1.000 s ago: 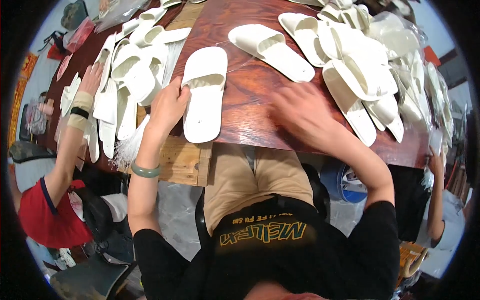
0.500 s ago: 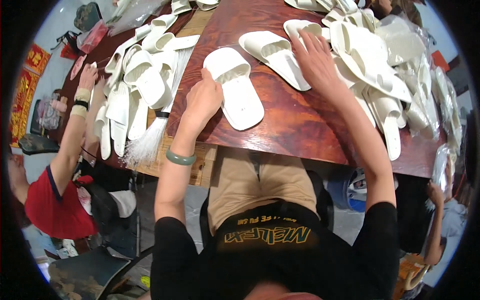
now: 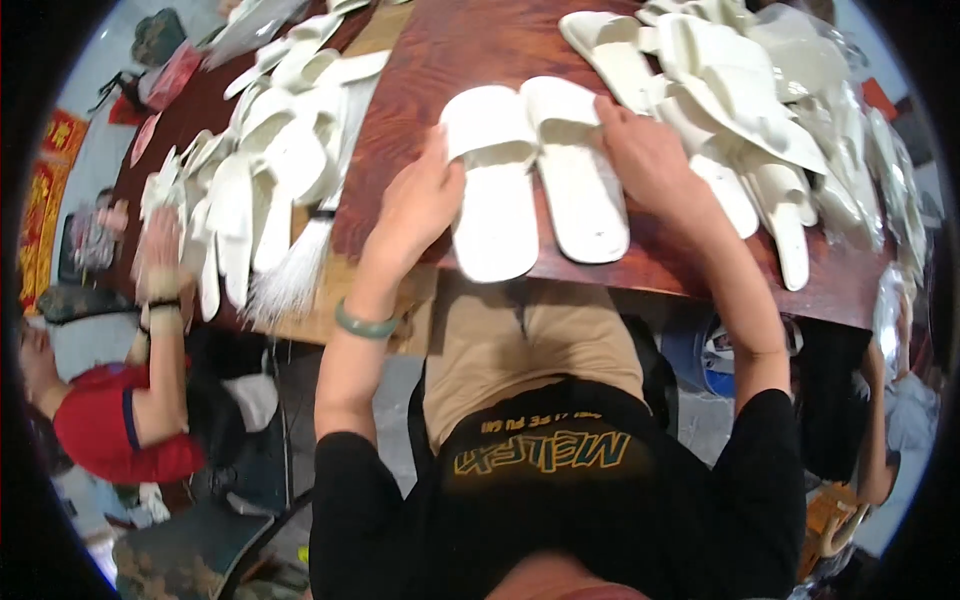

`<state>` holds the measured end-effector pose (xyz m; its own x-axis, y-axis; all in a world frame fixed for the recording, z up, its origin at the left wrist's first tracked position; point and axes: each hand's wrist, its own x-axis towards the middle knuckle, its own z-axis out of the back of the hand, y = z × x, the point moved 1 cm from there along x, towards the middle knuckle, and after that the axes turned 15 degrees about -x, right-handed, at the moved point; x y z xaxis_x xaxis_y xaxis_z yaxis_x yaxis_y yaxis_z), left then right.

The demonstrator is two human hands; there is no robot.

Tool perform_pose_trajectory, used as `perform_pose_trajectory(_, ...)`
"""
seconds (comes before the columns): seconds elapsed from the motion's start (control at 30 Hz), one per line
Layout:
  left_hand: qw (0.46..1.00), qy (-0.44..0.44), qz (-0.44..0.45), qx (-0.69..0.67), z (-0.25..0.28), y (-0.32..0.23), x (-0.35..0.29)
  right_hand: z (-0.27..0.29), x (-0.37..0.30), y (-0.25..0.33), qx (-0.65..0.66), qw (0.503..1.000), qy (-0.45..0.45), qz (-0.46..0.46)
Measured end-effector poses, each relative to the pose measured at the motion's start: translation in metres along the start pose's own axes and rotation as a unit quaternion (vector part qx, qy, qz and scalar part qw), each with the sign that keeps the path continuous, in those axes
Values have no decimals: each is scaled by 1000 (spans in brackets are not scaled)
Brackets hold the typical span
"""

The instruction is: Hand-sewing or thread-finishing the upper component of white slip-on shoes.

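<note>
Two white open-toe slippers lie side by side on the table in front of me, their straps at the far end. My left hand (image 3: 418, 195) grips the edge of the left slipper (image 3: 495, 225) by its strap, thumb and fingers closed on it. The right slipper (image 3: 588, 215) is pinched at the outer side of its strap by my right hand (image 3: 650, 155). Both soles rest close to the table's front edge. Just beyond my right hand lies another white slipper (image 3: 612, 60).
A pile of white slippers (image 3: 725, 70), some in clear plastic, covers the right of the reddish wooden table (image 3: 400, 130). More slippers (image 3: 290, 150) and a bundle of white strands (image 3: 290, 275) lie left. A red-sleeved person (image 3: 130, 420) works there. A blue bin (image 3: 700, 355) stands below.
The second slipper has come left and nearer, beside the first, with my right hand now on it. My left hand and its slipper shifted slightly right. The red-sleeved person's arm moved.
</note>
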<state>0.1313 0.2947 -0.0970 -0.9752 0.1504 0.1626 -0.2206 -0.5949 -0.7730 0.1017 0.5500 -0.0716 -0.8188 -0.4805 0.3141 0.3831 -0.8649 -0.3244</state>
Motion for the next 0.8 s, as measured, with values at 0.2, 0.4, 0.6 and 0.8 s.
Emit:
perform_pose_trajectory(0.2,961,-57,-32,-268,-9,-69,-50,24,-37,46,316,920,-216,82)
perform_pose_trajectory(0.4,917,-217,-123,-312,-42,-86,-76,42,-48,100,465,822,-328,24)
perform_pose_trajectory(0.6,905,-149,-102,-385,-44,-76,-90,53,-60,108,659,692,-291,-51)
perform_pose_trajectory(0.8,918,154,6,-365,-67,-99,-124,76,-117,48,595,760,-158,-206)
